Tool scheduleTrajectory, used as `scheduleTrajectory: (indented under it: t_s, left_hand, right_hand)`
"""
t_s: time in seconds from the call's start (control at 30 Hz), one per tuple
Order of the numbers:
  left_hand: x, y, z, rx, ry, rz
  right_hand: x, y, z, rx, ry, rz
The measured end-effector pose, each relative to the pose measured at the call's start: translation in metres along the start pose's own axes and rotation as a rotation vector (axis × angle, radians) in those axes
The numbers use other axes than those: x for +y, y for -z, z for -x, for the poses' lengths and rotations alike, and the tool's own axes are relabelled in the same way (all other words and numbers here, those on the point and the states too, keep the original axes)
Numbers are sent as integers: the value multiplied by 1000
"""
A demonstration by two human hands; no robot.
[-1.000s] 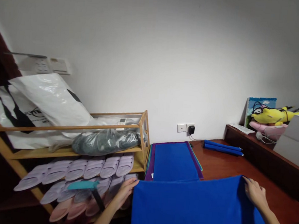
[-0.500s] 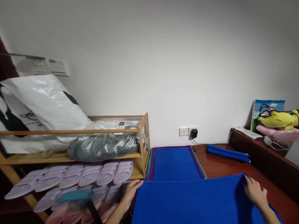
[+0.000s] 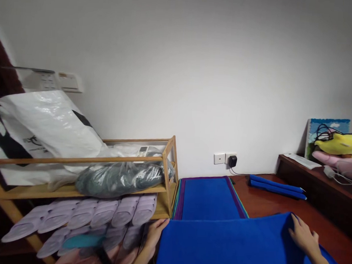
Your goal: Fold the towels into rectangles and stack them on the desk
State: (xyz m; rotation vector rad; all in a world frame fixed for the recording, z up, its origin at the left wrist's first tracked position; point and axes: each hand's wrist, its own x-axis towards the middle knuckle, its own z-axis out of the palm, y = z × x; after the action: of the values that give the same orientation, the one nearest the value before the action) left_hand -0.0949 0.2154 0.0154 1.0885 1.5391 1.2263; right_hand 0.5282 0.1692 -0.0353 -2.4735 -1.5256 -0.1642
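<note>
Low in front, plain deep-blue cloth (image 3: 222,248), left hand (image 3: 154,234) and right hand (image 3: 305,236) pinching its edge

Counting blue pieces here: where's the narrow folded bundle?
In the head view, right of centre: the narrow blue bundle lies on the reddish-brown surface, beside the raised dark ledge.

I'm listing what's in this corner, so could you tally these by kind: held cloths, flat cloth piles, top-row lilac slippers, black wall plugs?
Held blue cloth: 1
Flat cloth pile: 1
Top-row lilac slippers: 6
Black wall plug: 1
Total: 9
</note>
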Motion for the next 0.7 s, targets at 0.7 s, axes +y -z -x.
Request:
scheduleTrajectory:
  t_s: [0.7]
  left_hand:
    - [4, -65, 118, -280, -666, -1039]
  right_hand:
    - [-24, -7, 55, -119, -80, -88]
